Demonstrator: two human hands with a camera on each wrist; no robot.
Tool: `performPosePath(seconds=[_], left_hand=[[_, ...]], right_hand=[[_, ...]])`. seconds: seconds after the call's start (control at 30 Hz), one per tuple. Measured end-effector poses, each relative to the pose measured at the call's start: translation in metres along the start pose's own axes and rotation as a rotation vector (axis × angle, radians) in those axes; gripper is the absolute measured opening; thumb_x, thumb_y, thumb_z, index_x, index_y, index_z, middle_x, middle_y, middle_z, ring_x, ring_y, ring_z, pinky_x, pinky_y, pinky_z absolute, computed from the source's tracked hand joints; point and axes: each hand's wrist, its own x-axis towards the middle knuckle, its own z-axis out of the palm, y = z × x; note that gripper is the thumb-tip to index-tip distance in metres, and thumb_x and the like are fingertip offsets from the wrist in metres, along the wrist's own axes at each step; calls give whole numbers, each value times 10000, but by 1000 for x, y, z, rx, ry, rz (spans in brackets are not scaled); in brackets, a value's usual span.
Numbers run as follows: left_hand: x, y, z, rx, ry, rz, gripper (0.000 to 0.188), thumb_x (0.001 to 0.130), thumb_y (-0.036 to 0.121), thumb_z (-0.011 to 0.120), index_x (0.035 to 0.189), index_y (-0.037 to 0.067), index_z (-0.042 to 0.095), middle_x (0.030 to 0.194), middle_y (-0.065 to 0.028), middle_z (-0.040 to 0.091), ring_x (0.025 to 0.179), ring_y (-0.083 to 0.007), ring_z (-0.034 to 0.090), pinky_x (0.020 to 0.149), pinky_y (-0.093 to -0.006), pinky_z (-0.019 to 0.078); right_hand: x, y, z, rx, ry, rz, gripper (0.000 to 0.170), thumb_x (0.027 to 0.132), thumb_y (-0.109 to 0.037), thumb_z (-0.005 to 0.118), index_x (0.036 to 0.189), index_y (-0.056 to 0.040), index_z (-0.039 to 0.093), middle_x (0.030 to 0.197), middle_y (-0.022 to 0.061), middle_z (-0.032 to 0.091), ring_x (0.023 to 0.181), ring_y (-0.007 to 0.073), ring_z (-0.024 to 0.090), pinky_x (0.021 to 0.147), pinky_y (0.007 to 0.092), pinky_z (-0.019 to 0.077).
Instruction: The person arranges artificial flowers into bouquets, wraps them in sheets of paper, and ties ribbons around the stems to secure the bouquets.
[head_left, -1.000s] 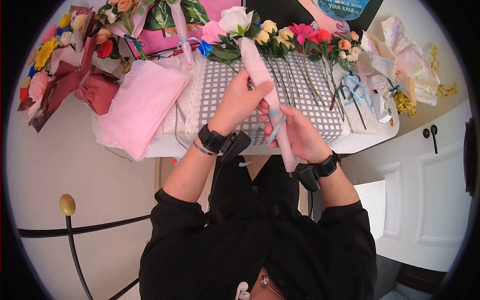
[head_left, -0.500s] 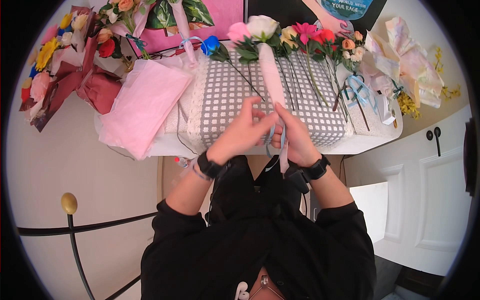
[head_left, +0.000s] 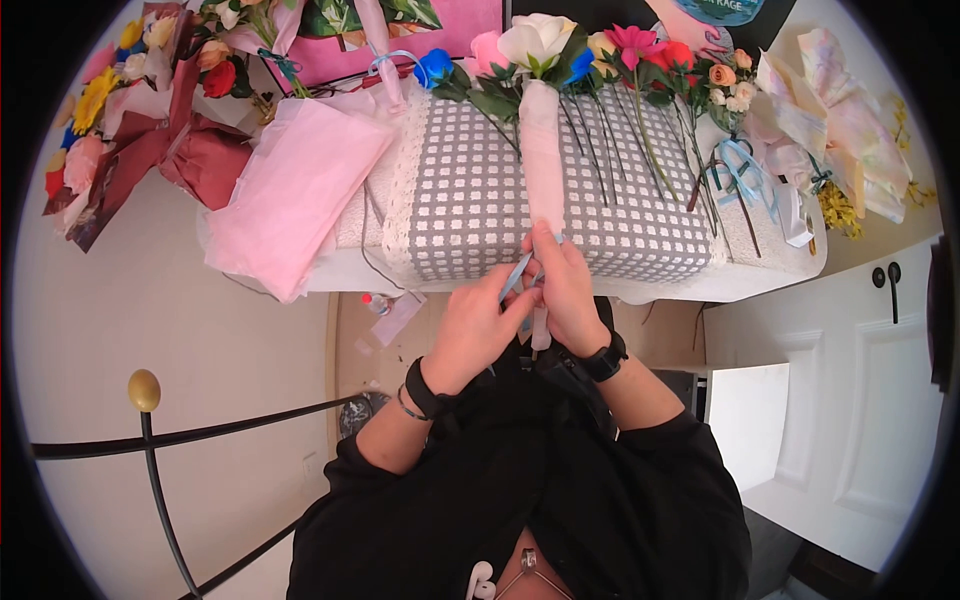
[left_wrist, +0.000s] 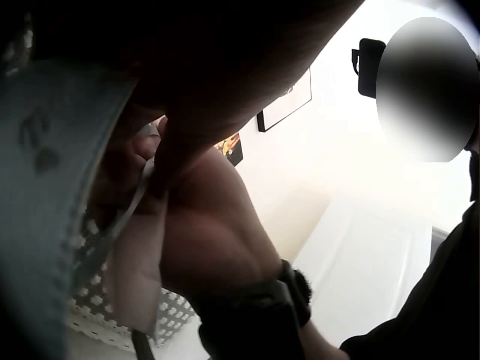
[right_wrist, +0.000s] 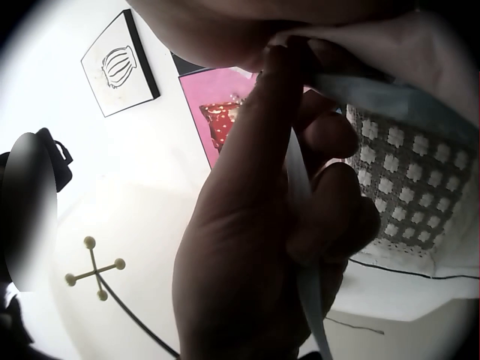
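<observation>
A pink-wrapped bundle (head_left: 541,165) lies upright over the table edge, topped by a white rose (head_left: 537,42) and a pink flower. My right hand (head_left: 570,290) grips its lower part, thumb along the wrap. Just to the left, my left hand (head_left: 475,325) pinches a light blue ribbon (head_left: 515,277) near the wrap. In the right wrist view the ribbon (right_wrist: 303,255) runs down across the curled fingers of my left hand (right_wrist: 247,217). The left wrist view shows the wrap's lower end (left_wrist: 136,262) beside my right hand (left_wrist: 214,217); its fingertips are dark and partly hidden.
Pink paper sheets (head_left: 300,185) lie on the table's left, beside a dark red bouquet (head_left: 190,140). Loose stems and flowers (head_left: 635,45) rest along the back of the checkered cloth (head_left: 465,200). At right are a blue ribbon coil (head_left: 738,170) and a pale wrapped bouquet (head_left: 830,120).
The bundle has come upright, and both hands have moved lower on it, toward the body. My left hand has left the upper wrap and now pinches the ribbon beside my right hand.
</observation>
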Motion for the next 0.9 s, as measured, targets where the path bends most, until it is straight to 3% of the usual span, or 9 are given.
performPosePath(seconds=[0.1, 0.17, 0.3, 0.37, 0.6, 0.7, 0.73, 0.77, 0.9], left_hand=[[3, -1, -2, 101, 57, 59, 218, 900, 175, 672, 1048, 17, 654, 682, -122, 608, 574, -216, 577, 559, -338, 445], [1, 3, 0, 90, 76, 160, 153, 930, 160, 632, 965, 15, 666, 674, -98, 614, 560, -173, 562, 542, -324, 431], [0, 4, -4, -127, -14, 74, 175, 962, 188, 603, 944, 23, 659, 626, -37, 566, 545, -102, 493, 521, -290, 393], [-1, 9, -16, -294, -115, -63, 235, 1001, 227, 550, 887, 35, 625, 595, 26, 475, 559, -50, 412, 511, -258, 347], [-13, 0, -17, -189, -219, -63, 308, 1032, 254, 478, 795, 59, 500, 615, 44, 413, 556, -55, 379, 509, -250, 324], [-22, 2, -15, -147, -202, -28, 295, 1032, 233, 475, 803, 49, 499, 614, 32, 403, 572, -59, 376, 524, -257, 331], [-21, 5, -17, -147, -202, -30, 295, 1032, 233, 475, 803, 49, 499, 614, 32, 403, 572, -59, 376, 524, -257, 331], [-19, 8, -19, -128, -130, -14, 280, 1028, 218, 476, 808, 47, 503, 616, 38, 402, 571, -58, 367, 522, -254, 319], [4, 11, -30, -234, 51, 15, 242, 1011, 192, 490, 817, 51, 526, 607, 65, 390, 548, -40, 343, 500, -230, 285]], right_hand=[[-2, 0, 6, -6, 57, -8, 363, 1007, -436, 522, 923, -84, 536, 682, -57, 455, 513, 23, 366, 476, 196, 310], [2, 11, 2, -88, 74, -134, 342, 1000, -420, 543, 930, -85, 544, 702, -52, 465, 516, 23, 379, 484, 198, 319], [3, 10, 0, -6, 103, -153, 286, 989, -367, 571, 914, -93, 541, 694, -51, 469, 506, 26, 390, 456, 204, 307], [0, 6, -8, 96, 57, -57, 235, 975, -309, 592, 896, -96, 530, 690, -43, 478, 482, 30, 386, 418, 207, 276], [-4, 6, 1, 163, 154, -154, 188, 965, -249, 586, 887, -95, 511, 675, -39, 476, 441, 31, 361, 385, 218, 265], [4, 22, -7, 116, 123, -170, 146, 963, -207, 584, 941, -68, 545, 713, -24, 502, 550, 39, 462, 429, 207, 322], [11, 31, -7, 14, 124, -277, 165, 956, -176, 595, 1037, -47, 533, 765, -6, 521, 639, 53, 496, 486, 205, 365], [17, 39, -8, -89, 121, -384, 235, 948, -146, 606, 1133, -26, 522, 817, 11, 541, 727, 66, 531, 542, 204, 408], [16, 14, 14, -52, 178, -436, 451, 926, -93, 629, 1310, -10, 407, 976, 53, 548, 850, 103, 548, 676, 238, 465]])
